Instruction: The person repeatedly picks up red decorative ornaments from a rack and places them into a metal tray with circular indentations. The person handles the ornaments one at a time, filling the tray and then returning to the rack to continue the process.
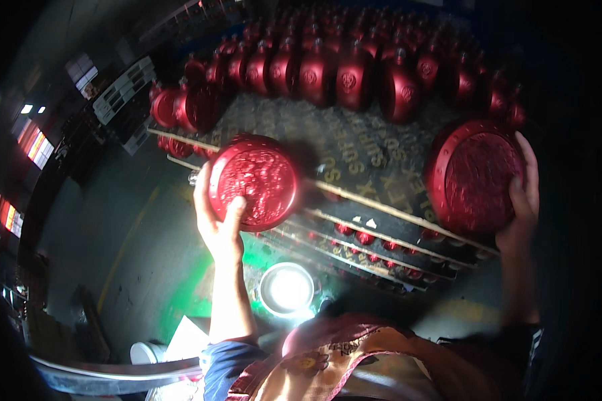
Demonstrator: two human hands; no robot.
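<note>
My left hand (219, 224) grips a round, flat red bottle (261, 184) by its left side, the thumb lying on its rough, crinkled face. Strong light glints off that face. On the right, my right hand (523, 200) is closed round the outer edge of a second round red bottle (476, 177), which looks darker and has a raised rim. Both bottles are held over the front of a dark board shelf (354, 144). Their necks cannot be made out clearly.
Rows of upright red bottles (354, 79) with small necks crowd the back of the shelf. Lower shelf layers hold more red pieces (364, 237). A bright round metal pot (286, 289) sits below my left forearm. A curved metal rim (114, 375) crosses the lower left.
</note>
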